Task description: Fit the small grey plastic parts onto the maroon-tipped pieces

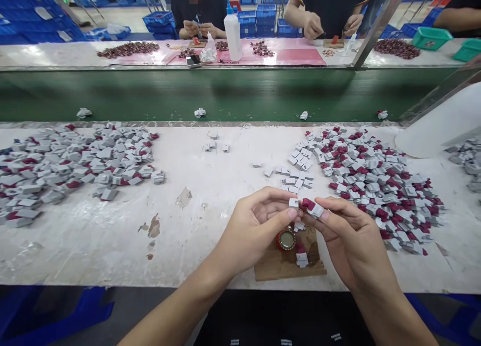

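Note:
Between thumb and fingers, my left hand [259, 226] pinches a small grey-white block [293, 203]. My right hand [349, 231] grips a grey and dark red piece [312, 208], its red end facing the block; whether the two touch is hard to tell. Below my hands lies a brown board [276, 267], with a round metal cap-like item [286, 240] and another grey and red piece [301, 259] on it. Loose grey blocks [295, 181] lie just beyond my hands.
Piles of grey and red pieces lie on the right [376, 181] and left [75, 160] of the white table [195, 236]. Behind runs a green belt [158, 93] with spaced pieces. A large white container [443, 120] stands at right. Two people work across the belt.

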Demonstrator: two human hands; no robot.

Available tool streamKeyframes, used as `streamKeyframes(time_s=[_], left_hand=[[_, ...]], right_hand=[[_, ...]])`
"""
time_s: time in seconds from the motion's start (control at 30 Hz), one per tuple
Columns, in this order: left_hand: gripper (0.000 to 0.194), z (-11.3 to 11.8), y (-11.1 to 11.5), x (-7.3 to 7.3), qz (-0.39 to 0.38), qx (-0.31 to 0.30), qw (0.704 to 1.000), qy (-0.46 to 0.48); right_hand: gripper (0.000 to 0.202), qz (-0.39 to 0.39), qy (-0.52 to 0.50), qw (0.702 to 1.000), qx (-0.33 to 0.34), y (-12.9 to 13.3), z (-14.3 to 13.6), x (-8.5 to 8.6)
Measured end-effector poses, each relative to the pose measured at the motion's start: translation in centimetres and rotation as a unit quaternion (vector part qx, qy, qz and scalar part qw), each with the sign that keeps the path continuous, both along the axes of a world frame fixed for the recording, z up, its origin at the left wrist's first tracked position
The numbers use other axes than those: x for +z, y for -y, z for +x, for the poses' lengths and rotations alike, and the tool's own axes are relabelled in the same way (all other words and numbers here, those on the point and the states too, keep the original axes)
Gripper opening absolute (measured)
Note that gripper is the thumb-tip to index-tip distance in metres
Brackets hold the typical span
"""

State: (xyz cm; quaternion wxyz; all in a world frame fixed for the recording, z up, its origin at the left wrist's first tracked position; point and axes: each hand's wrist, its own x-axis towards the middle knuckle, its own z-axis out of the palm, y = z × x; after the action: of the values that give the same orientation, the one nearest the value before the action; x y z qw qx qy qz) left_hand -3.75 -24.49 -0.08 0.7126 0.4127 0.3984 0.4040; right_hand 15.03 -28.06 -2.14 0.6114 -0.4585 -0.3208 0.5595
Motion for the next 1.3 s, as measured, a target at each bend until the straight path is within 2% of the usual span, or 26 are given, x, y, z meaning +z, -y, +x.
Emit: streamKeyframes(time_s=[0.23, 0.37, 0.47, 0.6, 0.67, 0.7, 0.77, 0.8, 0.83, 0.93, 1.03, 1.17, 1.23, 1.3], left_hand=[[0.018, -0.3, -0.1, -0.1, 0.022, -0.02, 0.998, -0.053], [0.011, -0.5, 0.1, 0.3, 0.065, -0.026, 0.994, -0.089], [0.011, -0.8, -0.1, 0.7, 0.087, -0.021, 0.991, -0.1], [0.01, -1.5, -1.8, 1.0, 0.117, -0.038, 0.982, -0.14], [0.011, -2.1, -3.7, 1.2, 0.153, -0.042, 0.968, -0.193], [0.011, -2.4, -5.1, 1.3, 0.178, -0.036, 0.957, -0.225], [0.009, -2.9, -8.3, 1.4, 0.219, -0.003, 0.928, -0.301], [0.008, -3.1, -10.1, 1.4, 0.23, 0.024, 0.911, -0.341], [0.008, -3.1, -12.0, 1.3, 0.228, 0.053, 0.896, -0.378], [0.008, -2.6, -17.7, 0.5, 0.199, 0.122, 0.869, -0.436], [0.008, -1.4, -22.6, -0.2, 0.179, 0.154, 0.855, -0.462], [0.006, 0.1, -27.1, -0.5, 0.143, 0.172, 0.84, -0.494], [0.01, 0.5, -28.3, -0.5, 0.127, 0.168, 0.84, -0.501], [0.011, 0.7, -28.5, -0.3, 0.12, 0.164, 0.843, -0.498]], right_hand=[[0.007, 0.032, 0.075, 0.996, 0.041, -0.3, 0.5, -0.3], [0.012, 0.044, 0.151, 0.983, 0.09, -0.7, 0.8, 0.6], [0.01, 0.047, 0.169, 0.98, 0.094, -1.3, 0.8, 1.3], [0.009, 0.043, 0.213, 0.966, 0.139, -3.6, 0.9, 2.3], [0.017, 0.048, 0.277, 0.944, 0.174, -6.0, 1.1, 3.0], [0.021, 0.056, 0.329, 0.927, 0.169, -7.7, 1.2, 3.4], [0.024, 0.074, 0.451, 0.882, 0.115, -12.0, 1.1, 4.0], [0.025, 0.076, 0.518, 0.85, 0.061, -14.5, 0.9, 4.1], [0.027, 0.068, 0.551, 0.831, 0.035, -17.2, 0.6, 4.1], [0.029, 0.031, 0.596, 0.802, 0.03, -24.6, -1.1, 3.2], [0.034, -0.003, 0.626, 0.779, 0.047, -29.6, -3.0, 1.8], [0.036, -0.004, 0.622, 0.78, 0.066, -32.0, -4.0, 0.9], [0.035, 0.012, 0.603, 0.795, 0.07, -31.7, -3.6, 1.1], [0.029, 0.037, 0.572, 0.816, 0.077, -30.4, -2.6, 1.6]])
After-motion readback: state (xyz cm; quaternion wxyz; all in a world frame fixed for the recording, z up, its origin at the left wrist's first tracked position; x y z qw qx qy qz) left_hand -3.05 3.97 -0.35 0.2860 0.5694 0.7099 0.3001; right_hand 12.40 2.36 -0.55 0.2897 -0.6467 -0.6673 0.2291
